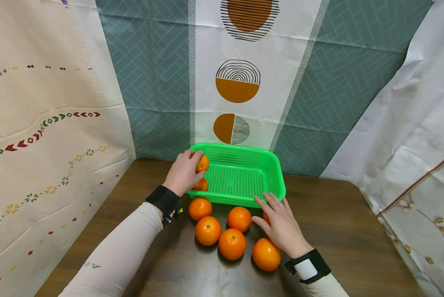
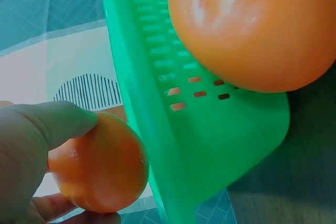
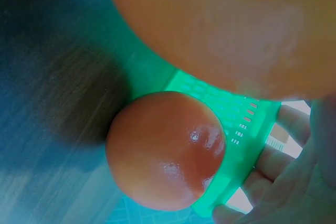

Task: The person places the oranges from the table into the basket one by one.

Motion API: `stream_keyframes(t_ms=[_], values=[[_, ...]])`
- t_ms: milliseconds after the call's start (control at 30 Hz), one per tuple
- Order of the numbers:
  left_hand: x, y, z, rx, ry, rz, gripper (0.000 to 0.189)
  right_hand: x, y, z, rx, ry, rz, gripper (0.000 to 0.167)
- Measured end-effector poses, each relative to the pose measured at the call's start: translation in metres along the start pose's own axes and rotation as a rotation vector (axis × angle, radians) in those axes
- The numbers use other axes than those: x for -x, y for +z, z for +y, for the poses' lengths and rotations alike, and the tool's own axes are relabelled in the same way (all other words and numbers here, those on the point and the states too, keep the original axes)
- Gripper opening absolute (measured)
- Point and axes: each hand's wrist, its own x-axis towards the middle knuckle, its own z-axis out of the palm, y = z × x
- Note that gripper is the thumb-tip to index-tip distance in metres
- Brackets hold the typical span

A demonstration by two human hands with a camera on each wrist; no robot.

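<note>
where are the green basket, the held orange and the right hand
Green basket (image 1: 234, 178), head view: bare part of its floor.
Held orange (image 2: 107, 166), left wrist view: middle of its visible skin.
Right hand (image 1: 282, 225), head view: on its back.

The oranges (image 1: 232, 244) have smooth, glossy rind. The perforated basket (image 1: 231, 181) looks like shiny plastic. The bench (image 1: 329, 231) shows wood grain with a soft sheen; the creased hanging (image 1: 159, 82) looks like cloth, the wrist strap (image 1: 163, 200) matt fabric.
</note>
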Motion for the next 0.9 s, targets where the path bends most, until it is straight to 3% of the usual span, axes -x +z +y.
stream_keyframes(t_ms=[333, 900], values=[[-0.016, 0.009, -0.004, -0.053, -0.002, -0.011, 0.065, 0.001, 0.000, -0.001, -0.002, 0.004, -0.002, 0.069], [-0.030, 0.029, -0.016, -0.095, -0.031, -0.133, 0.061, -0.001, 0.002, 0.000, -0.001, 0.019, -0.017, 0.069]])
